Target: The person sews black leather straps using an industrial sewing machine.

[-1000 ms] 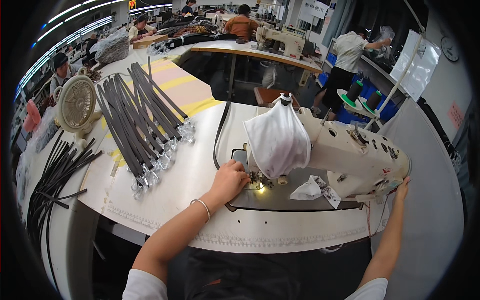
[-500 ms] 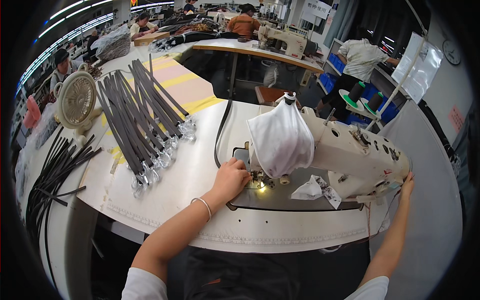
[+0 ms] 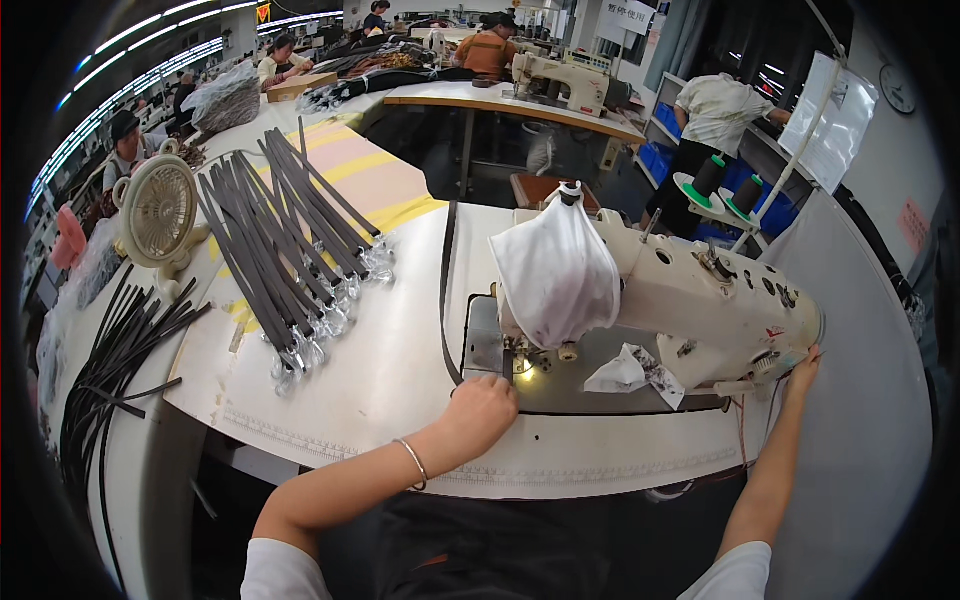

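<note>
A cream sewing machine (image 3: pixel 700 290) stands before me, a white cloth (image 3: pixel 555 275) draped over its head. Just in front of the lit needle area, my left hand (image 3: pixel 482 415) is closed on a narrow dark strap (image 3: pixel 447 290). The strap loops away along the left of the metal plate (image 3: pixel 484 335); its end in my fingers is mostly hidden. At the machine's far right end, my right hand (image 3: pixel 804 370) grips the rim of the handwheel (image 3: pixel 819 330), its fingers partly hidden.
Dark straps with clear-wrapped ends (image 3: pixel 290 250) lie left on the table. More black straps (image 3: pixel 110 370) hang over the left edge, near a small fan (image 3: pixel 160 212). A crumpled white cloth (image 3: pixel 632 372) rests under the machine arm. Thread spools (image 3: pixel 710 176) stand behind; several people work beyond.
My left hand has moved toward me and slightly right, away from the needle, drawing the strap along. My right hand stays at the handwheel.
</note>
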Motion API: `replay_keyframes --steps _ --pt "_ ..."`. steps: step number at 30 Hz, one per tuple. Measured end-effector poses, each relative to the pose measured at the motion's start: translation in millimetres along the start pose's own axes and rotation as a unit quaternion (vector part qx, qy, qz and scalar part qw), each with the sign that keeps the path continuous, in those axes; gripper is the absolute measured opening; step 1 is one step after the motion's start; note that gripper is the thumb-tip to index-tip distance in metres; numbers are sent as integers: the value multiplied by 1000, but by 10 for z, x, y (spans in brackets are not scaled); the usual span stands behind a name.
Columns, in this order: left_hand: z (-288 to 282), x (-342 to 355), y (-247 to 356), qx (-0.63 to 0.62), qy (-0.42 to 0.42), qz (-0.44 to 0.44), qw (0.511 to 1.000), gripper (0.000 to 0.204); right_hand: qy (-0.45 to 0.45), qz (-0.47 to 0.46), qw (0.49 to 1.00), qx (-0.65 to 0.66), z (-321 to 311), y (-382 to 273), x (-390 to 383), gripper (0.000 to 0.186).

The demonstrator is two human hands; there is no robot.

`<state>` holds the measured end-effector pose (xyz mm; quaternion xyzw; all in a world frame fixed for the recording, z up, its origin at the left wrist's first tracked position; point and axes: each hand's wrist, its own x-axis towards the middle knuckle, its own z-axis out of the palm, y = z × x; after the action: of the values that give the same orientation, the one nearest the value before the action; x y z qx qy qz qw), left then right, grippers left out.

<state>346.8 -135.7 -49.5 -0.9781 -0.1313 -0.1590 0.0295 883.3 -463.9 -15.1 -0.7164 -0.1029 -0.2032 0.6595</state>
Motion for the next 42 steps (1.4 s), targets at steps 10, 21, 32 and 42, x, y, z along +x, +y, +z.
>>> replay_keyframes --steps 10,21,32,42 --pt "152 6 70 -78 130 5 988 8 59 -1 990 -127 -184 -111 -67 50" --pt "-13 7 75 -85 126 -43 987 36 -112 -123 985 -35 123 -937 -2205 26" --pt "-271 -502 248 -93 18 67 993 31 -544 -225 808 37 206 -1494 -4427 16" --pt "-343 -895 471 -135 53 172 974 22 -585 401 689 152 402 -1699 -4928 33"
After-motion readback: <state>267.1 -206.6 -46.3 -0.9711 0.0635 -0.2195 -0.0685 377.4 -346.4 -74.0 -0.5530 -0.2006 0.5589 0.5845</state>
